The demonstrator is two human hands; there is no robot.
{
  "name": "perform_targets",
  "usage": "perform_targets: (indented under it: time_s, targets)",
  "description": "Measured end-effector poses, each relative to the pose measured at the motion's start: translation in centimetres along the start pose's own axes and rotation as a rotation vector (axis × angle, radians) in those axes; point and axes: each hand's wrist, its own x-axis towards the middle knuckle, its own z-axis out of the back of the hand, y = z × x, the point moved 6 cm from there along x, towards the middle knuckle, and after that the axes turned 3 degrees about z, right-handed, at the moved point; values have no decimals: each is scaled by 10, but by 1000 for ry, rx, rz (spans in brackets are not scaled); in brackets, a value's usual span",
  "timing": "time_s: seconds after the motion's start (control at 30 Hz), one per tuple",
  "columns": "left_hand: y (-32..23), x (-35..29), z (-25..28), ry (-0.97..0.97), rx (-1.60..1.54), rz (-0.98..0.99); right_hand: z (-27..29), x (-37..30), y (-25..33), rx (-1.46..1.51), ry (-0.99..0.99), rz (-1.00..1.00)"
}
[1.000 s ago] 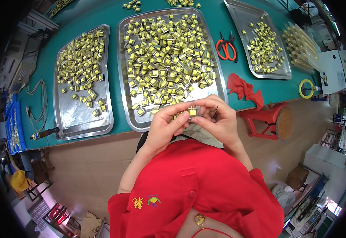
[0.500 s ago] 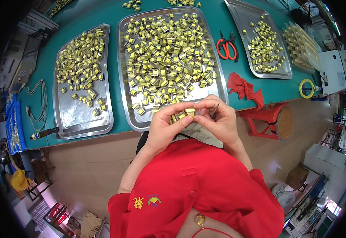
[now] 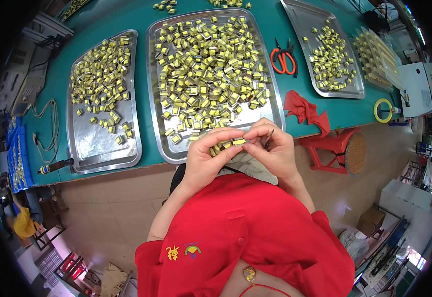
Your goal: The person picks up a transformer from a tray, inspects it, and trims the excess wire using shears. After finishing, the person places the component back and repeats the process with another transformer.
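Both my hands meet over the front edge of a large metal tray (image 3: 152,123) heaped with small yellow-taped transformers (image 3: 211,64). My left hand (image 3: 201,157) is closed around several of these pieces. One transformer (image 3: 239,142) sits at its fingertips, and the thumb and fingers of my right hand (image 3: 279,152) pinch that same piece from the other side. A thin, dark, pointed tool (image 3: 269,137) sticks up from between my right fingers; its kind is hard to make out.
Another metal tray of transformers (image 3: 104,153) lies at left, a third (image 3: 342,93) at far right. Red-handled cutters (image 3: 284,62), a red cloth (image 3: 305,110) and a yellow tape roll (image 3: 383,110) rest on the green table. A screwdriver-like tool (image 3: 56,166) lies front left; a red stool (image 3: 327,151) stands right.
The transformer between my fingertips has turned, and a different side of it faces up. My hands have hardly shifted, and the trays are as before.
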Motion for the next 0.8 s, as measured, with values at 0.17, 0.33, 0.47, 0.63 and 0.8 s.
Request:
perform_targets:
  time_s: [0.17,0.33,0.47,0.63,0.8]
  targets:
    - [0,-1,1,-15,-7,11,0,0,1,-22,32,-2]
    - [-1,-2,7,-54,-11,65,12,-1,5,-282,-99,-16]
    - [5,-5,8,-14,-195,212,12,3,22,-629,15,199]
    - [12,-7,9,16,-493,217,-1,10,37,-907,75,316]
    - [8,-7,9,34,-483,209,-11,15,50,-1135,41,473]
